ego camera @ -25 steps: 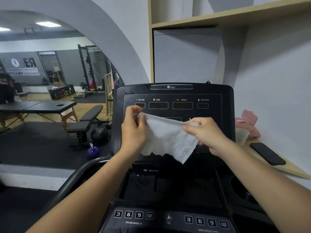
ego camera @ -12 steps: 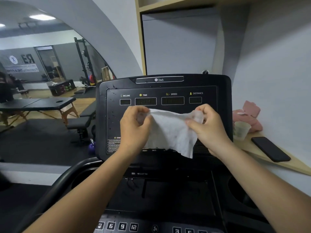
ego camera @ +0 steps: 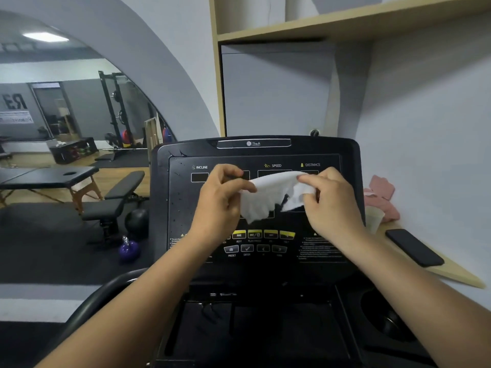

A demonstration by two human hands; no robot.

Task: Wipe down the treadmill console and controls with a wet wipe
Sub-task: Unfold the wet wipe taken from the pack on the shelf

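L hand [ego camera: 220,200] at 9, R hand [ego camera: 329,205] at 3 o'clock pinch wet wipe [ego camera: 268,195] before console [ego camera: 180,208]; wiping prob. unstarted; all left.

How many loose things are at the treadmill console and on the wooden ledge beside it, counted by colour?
White: 2 (crumpled white wet wipe, pale white cup)
Black: 1 (flat black rectangular phone)
Pink: 1 (folded pink cloth)
Total: 4
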